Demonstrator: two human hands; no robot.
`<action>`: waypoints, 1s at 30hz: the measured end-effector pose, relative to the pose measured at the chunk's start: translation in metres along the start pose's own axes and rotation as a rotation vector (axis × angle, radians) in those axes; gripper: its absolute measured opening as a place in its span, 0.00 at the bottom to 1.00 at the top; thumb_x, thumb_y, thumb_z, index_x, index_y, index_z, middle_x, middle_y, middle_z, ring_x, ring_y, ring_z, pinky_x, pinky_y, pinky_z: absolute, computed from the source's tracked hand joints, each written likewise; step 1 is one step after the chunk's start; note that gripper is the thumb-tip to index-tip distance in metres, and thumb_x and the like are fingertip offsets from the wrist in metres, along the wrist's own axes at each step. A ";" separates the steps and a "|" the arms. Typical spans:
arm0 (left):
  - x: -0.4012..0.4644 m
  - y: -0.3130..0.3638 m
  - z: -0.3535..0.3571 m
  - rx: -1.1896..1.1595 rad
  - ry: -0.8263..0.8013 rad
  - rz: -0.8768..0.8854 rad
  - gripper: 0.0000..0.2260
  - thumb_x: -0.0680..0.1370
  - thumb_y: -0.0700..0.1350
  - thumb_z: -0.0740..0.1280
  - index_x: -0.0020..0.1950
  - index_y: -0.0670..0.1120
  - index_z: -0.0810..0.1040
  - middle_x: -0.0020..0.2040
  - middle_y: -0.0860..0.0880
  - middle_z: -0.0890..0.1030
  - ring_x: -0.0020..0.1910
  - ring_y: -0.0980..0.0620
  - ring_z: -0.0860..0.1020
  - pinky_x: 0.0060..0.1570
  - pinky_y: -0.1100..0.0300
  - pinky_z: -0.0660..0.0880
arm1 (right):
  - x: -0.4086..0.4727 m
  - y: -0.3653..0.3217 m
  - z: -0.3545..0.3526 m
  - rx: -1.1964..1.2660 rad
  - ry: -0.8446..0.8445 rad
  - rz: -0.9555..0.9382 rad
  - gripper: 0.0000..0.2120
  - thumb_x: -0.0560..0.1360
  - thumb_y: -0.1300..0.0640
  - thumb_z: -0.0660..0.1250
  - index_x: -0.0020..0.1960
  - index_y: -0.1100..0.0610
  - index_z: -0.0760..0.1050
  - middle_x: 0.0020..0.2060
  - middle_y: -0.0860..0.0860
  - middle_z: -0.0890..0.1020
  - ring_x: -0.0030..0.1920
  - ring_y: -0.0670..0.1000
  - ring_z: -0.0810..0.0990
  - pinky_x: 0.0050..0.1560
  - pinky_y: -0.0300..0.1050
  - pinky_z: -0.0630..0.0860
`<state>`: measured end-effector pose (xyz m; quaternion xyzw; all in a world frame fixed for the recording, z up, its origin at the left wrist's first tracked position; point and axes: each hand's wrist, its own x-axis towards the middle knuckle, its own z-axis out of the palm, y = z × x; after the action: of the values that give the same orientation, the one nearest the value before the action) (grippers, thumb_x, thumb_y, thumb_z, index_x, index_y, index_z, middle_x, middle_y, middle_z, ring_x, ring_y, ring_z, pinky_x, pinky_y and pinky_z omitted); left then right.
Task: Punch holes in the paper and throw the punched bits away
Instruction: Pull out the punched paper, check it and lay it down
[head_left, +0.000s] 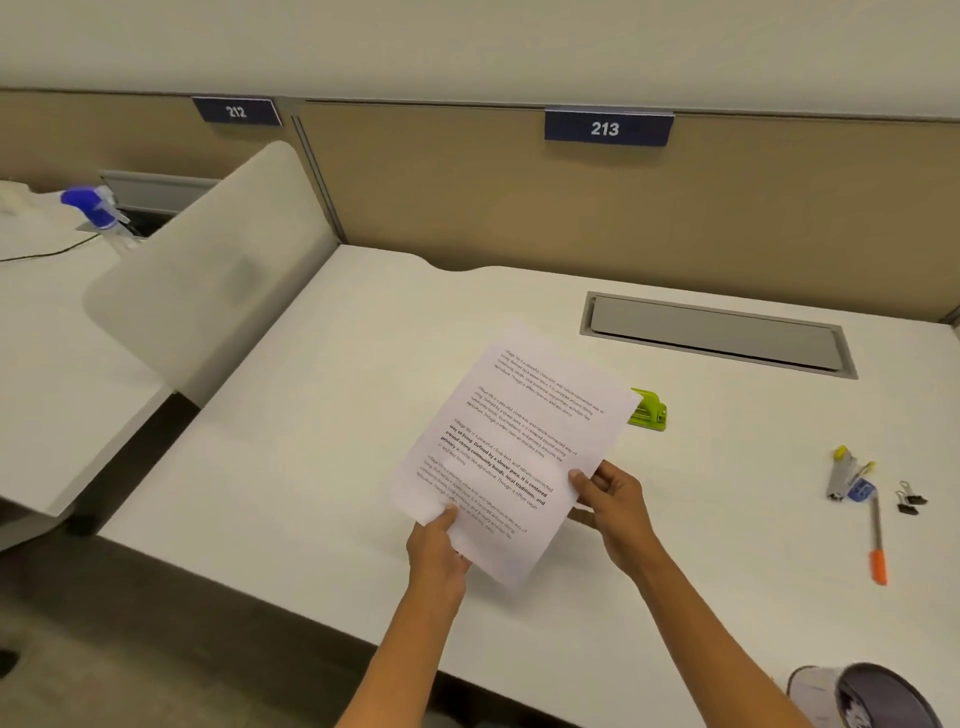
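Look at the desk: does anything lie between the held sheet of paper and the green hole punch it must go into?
Nothing visible does. The paper, pinched by the left hand and right hand, already overlaps the near side of the green hole punch. The pens and binder clips lie well off to the right on the desk.

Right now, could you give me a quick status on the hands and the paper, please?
Both hands, left and right, pinch the paper above the desk. Green hole punch untouched, partly behind the sheet. Nothing in the way.
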<state>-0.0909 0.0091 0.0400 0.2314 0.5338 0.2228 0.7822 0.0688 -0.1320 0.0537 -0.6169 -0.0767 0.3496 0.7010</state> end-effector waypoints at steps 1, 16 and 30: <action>0.000 0.000 -0.004 -0.006 0.009 -0.014 0.16 0.79 0.36 0.66 0.65 0.47 0.76 0.58 0.42 0.81 0.57 0.41 0.79 0.54 0.43 0.79 | 0.002 0.003 0.006 -0.015 0.013 0.000 0.11 0.80 0.64 0.64 0.60 0.56 0.79 0.51 0.52 0.86 0.48 0.54 0.86 0.42 0.48 0.82; 0.062 0.139 -0.081 0.685 -0.003 0.296 0.14 0.74 0.35 0.72 0.56 0.48 0.81 0.43 0.45 0.82 0.43 0.47 0.80 0.38 0.58 0.74 | 0.062 0.034 0.084 -0.201 -0.037 0.165 0.09 0.79 0.65 0.66 0.57 0.59 0.80 0.47 0.52 0.87 0.46 0.53 0.86 0.39 0.48 0.82; 0.135 0.156 -0.096 0.845 0.108 0.272 0.14 0.72 0.34 0.71 0.54 0.48 0.81 0.40 0.47 0.83 0.44 0.46 0.80 0.48 0.57 0.73 | 0.121 0.079 0.129 -0.295 0.096 0.328 0.07 0.76 0.65 0.67 0.52 0.61 0.81 0.49 0.56 0.86 0.48 0.57 0.86 0.43 0.51 0.84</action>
<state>-0.1519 0.2253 0.0038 0.5870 0.5828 0.0979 0.5534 0.0586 0.0431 -0.0288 -0.7329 0.0075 0.4141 0.5397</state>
